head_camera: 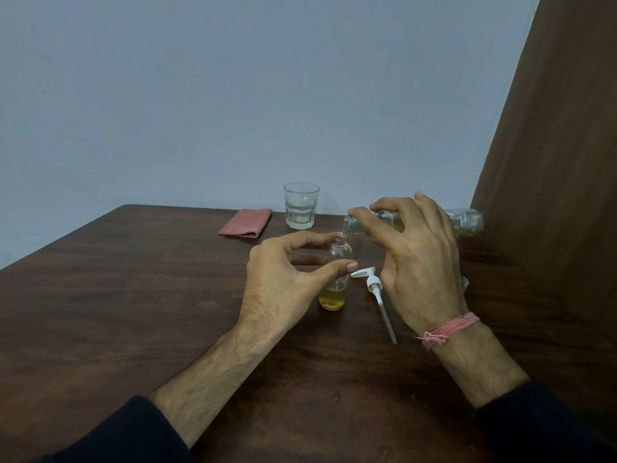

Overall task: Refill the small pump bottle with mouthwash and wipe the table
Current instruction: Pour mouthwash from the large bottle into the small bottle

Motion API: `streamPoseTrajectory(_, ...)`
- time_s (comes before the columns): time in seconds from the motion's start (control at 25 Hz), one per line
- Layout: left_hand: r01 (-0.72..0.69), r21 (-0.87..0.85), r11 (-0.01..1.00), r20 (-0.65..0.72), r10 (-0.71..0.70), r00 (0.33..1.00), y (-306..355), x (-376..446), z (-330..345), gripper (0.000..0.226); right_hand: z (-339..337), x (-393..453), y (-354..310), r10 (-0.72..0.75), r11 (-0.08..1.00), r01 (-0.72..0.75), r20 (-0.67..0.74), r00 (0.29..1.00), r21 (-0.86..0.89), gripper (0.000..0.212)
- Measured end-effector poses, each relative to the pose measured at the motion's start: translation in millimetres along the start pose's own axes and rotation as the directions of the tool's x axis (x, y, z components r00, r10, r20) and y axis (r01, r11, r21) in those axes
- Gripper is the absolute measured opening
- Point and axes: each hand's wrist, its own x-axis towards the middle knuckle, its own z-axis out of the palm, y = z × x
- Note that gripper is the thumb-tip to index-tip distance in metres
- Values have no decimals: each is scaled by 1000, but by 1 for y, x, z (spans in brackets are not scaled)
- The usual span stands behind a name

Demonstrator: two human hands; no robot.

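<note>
On the far left of the dark wooden table (133, 295) lies a folded pink cloth (245, 222), with an almost empty glass tumbler (301, 206) just to its right, both well clear of the pour. Nearer, the left hand (283, 279) curls its thumb and forefinger around the small pump bottle (335, 275), steadying it upright at the table's middle; the other fingers stay loosely bent. A shallow layer of yellow mouthwash sits in its base, so the refill looks barely begun. Just right of it the white pump head (372, 282) lies on the wood, its dip tube pointing toward the near edge. The right hand (414, 255), a pink thread band at its wrist, is closed over a clear mouthwash bottle (467, 222) tipped nearly level, its mouth just above the small bottle's neck. Poured well, the stream should stay thin, the two openings close together, and the tilt should ease back before the liquid reaches the shoulder. No brand, label or writing can be read on either bottle.
</note>
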Motion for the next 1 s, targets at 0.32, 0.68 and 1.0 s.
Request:
streamPoseTrajectory(0.32, 8, -23, 1000, 3, -8, 1000, 0, 0, 0, 52, 1, 0, 1, -5, 1000, 5, -2, 1000, -2, 86)
streamPoseTrajectory(0.68, 4, -12, 1000, 2, -4, 1000, 1, 0, 0, 51, 0, 1, 1, -7, 1000, 7, 4, 1000, -1, 85)
streamPoseTrajectory(1.0, 12, -18, 1000, 11, -11, 1000, 1, 0, 0, 53, -2, 0, -1, -7, 1000, 7, 2, 1000, 6, 84)
